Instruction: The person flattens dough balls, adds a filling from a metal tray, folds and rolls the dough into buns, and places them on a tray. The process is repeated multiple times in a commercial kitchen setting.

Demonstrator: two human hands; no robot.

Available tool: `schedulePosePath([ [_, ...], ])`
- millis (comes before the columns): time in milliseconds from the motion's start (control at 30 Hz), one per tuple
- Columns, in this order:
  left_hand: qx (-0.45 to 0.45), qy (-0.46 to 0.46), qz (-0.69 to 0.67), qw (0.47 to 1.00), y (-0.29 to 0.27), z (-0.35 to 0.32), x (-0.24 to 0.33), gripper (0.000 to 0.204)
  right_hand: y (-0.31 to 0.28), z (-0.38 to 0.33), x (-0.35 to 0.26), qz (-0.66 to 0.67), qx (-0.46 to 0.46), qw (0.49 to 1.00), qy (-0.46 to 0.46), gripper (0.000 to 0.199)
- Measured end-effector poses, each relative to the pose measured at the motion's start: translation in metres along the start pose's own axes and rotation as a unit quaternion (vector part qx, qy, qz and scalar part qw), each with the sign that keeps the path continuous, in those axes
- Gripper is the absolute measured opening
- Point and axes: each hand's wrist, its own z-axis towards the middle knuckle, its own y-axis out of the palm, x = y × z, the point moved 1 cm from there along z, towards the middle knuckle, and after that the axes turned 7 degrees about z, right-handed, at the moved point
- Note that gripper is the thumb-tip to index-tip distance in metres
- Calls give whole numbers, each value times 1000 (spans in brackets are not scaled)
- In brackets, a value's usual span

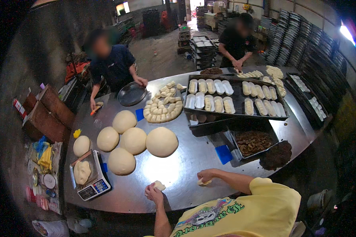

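My left hand (pixel 154 193) is closed on a small pale piece of dough (pixel 159 185) just above the metal table's front edge. To its right, my right hand (pixel 206 175) grips another small dough piece (pixel 203 182) against the steel surface. Several large smooth dough balls (pixel 162 142) rest beyond my left hand. A lump of dough (pixel 82 172) lies on the digital scale (pixel 93 189) at the left. Beyond my right hand stands a metal tray of brown shredded filling (pixel 252 143), with a darker brown heap (pixel 276 155) beside it.
A large black tray (pixel 237 110) holds paper moulds with shaped dough. Cut dough pieces (pixel 163 112) form a cluster mid-table. Blue scrapers (pixel 224 154) lie about. One co-worker (pixel 114 65) holds a round pan (pixel 132 94); another person (pixel 236 41) handles dough at the far side.
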Motion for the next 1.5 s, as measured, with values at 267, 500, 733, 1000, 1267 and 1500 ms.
schedulePosePath([
  [267, -298, -34, -539, 787, 11, -72, 180, 77, -21, -100, -69, 392, 218, 876, -176, 46],
  [500, -289, -158, -690, 644, 4, -105, 272, 81, -19, -139, -90, 167, 482, 857, -75, 56],
  [733, -270, -10, -397, 877, -9, -121, 297, 52, -40, -161, -55, 520, 347, 761, -174, 46],
  [1000, -9, 39, -346, 937, -43, -129, 301, 34, -41, -190, -103, 725, 233, 624, -174, 33],
  [1267, -94, -219, -635, 735, -53, -110, 257, 49, -117, -222, -120, 512, 425, 726, -171, 25],
  [1500, -86, -252, -498, 825, -42, -94, 174, 34, -167, -244, -166, 103, 767, 578, -258, 40],
])
